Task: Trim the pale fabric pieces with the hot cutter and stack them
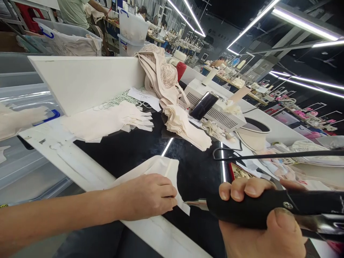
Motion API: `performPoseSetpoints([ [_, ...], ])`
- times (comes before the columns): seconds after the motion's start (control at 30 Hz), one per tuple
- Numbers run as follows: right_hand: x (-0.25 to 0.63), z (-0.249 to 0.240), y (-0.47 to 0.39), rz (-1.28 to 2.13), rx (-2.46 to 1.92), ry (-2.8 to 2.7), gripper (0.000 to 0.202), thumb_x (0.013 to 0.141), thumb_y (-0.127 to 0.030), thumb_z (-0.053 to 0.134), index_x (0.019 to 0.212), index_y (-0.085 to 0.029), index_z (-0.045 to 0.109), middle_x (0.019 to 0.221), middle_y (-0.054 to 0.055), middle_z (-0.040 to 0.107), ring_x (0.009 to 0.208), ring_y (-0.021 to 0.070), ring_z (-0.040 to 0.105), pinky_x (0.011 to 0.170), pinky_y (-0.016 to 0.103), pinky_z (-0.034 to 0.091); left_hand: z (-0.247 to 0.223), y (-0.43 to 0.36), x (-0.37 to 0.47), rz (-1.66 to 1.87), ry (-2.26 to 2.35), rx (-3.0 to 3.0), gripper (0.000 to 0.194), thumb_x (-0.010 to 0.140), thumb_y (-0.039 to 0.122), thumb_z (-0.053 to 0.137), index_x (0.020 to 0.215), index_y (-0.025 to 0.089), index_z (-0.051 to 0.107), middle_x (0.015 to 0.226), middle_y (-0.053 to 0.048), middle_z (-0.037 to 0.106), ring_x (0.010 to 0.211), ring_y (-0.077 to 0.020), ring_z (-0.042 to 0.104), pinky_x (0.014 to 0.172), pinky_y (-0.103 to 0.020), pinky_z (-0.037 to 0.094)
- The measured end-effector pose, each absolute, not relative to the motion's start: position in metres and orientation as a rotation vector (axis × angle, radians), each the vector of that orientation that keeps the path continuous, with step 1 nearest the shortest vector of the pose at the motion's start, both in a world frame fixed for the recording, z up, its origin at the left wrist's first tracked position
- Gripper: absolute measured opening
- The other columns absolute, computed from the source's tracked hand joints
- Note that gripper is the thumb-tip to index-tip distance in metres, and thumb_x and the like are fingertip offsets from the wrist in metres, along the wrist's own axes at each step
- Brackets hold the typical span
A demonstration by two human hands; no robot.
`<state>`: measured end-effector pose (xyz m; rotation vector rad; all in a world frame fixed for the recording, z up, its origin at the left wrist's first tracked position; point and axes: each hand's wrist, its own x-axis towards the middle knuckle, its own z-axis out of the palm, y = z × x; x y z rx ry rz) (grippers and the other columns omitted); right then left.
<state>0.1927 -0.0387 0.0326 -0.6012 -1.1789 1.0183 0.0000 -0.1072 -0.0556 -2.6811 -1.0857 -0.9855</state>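
Note:
My left hand (150, 197) is closed, its fingers pinching the edge of a pale cream fabric piece (158, 166) at the front of a glossy black work surface (134, 147). My right hand (258, 229) wraps around a thick black-handled tool (242, 208) with a slim metal tip; its exact kind is unclear. That tip points left and meets or nearly meets the fabric's lower corner, just right of my left fingers. Farther back lie a fanned stack of cream fabric pieces (107, 120) and a second cream stack (185, 127).
A white panel (91, 80) stands along the back left. Bras (161, 71) are heaped behind the stacks. A phone (204, 105) leans on a vented white box (215, 98). A black rod (282, 155) crosses above my right hand. Clear plastic bins (24, 179) line the left.

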Motion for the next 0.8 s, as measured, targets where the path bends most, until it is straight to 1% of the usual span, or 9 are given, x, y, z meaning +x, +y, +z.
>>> performPoseSetpoints([
  [0.13, 0.192, 0.033, -0.038, 1.003, -0.591, -1.191, 0.043, 0.071, -0.035, 0.092, 0.105, -0.031, 0.065, 0.07, -0.009, 0.064, 0.053, 0.0162, 0.05, 0.043, 0.028, 0.054, -0.054, -0.106, 0.0, -0.993, -1.074, -2.679, 0.023, 0.111, 0.013, 0.054, 0.101, 0.013, 0.075, 0.098, -0.006, 0.074, 0.092, -0.0182, 0.07, 0.09, -0.031, 0.057],
  [0.23, 0.192, 0.035, -0.04, 1.037, -0.56, -1.187, 0.044, 0.071, -0.036, 0.092, 0.105, -0.03, 0.065, 0.07, -0.008, 0.065, 0.054, 0.016, 0.051, 0.043, 0.028, 0.054, -0.053, -0.106, -0.001, -1.004, -1.077, -2.684, 0.023, 0.11, 0.012, 0.055, 0.101, 0.013, 0.075, 0.097, -0.006, 0.074, 0.091, -0.0187, 0.07, 0.088, -0.032, 0.057],
  [0.33, 0.191, 0.037, -0.045, 1.09, -0.526, -1.17, 0.045, 0.071, -0.036, 0.093, 0.105, -0.03, 0.065, 0.071, -0.009, 0.065, 0.053, 0.0154, 0.051, 0.044, 0.028, 0.054, -0.053, -0.106, -0.001, -0.987, -1.076, -2.68, 0.023, 0.111, 0.013, 0.054, 0.101, 0.014, 0.074, 0.097, -0.006, 0.074, 0.092, -0.0182, 0.07, 0.089, -0.031, 0.057],
  [0.43, 0.189, 0.036, -0.049, 1.111, -0.491, -1.203, 0.042, 0.074, -0.036, 0.092, 0.106, -0.03, 0.066, 0.072, -0.008, 0.067, 0.053, 0.0152, 0.053, 0.045, 0.028, 0.053, -0.054, -0.107, -0.001, -0.969, -1.078, -2.678, 0.023, 0.111, 0.014, 0.053, 0.1, 0.015, 0.074, 0.097, -0.006, 0.074, 0.092, -0.0178, 0.07, 0.09, -0.031, 0.058],
  [0.57, 0.185, 0.033, -0.049, 1.105, -0.461, -1.242, 0.038, 0.079, -0.036, 0.09, 0.107, -0.03, 0.067, 0.072, -0.008, 0.068, 0.052, 0.0148, 0.053, 0.045, 0.028, 0.053, -0.055, -0.107, 0.0, -0.989, -1.072, -2.671, 0.021, 0.11, 0.014, 0.057, 0.099, 0.013, 0.074, 0.098, -0.006, 0.074, 0.093, -0.0189, 0.07, 0.089, -0.032, 0.058],
  [0.8, 0.184, 0.033, -0.05, 1.082, -0.517, -1.22, 0.037, 0.078, -0.034, 0.09, 0.106, -0.03, 0.066, 0.072, -0.008, 0.064, 0.054, 0.0148, 0.054, 0.045, 0.028, 0.053, -0.054, -0.107, 0.0, -0.963, -1.078, -2.681, 0.023, 0.111, 0.014, 0.053, 0.101, 0.014, 0.074, 0.097, -0.007, 0.074, 0.093, -0.0189, 0.07, 0.089, -0.032, 0.058],
])
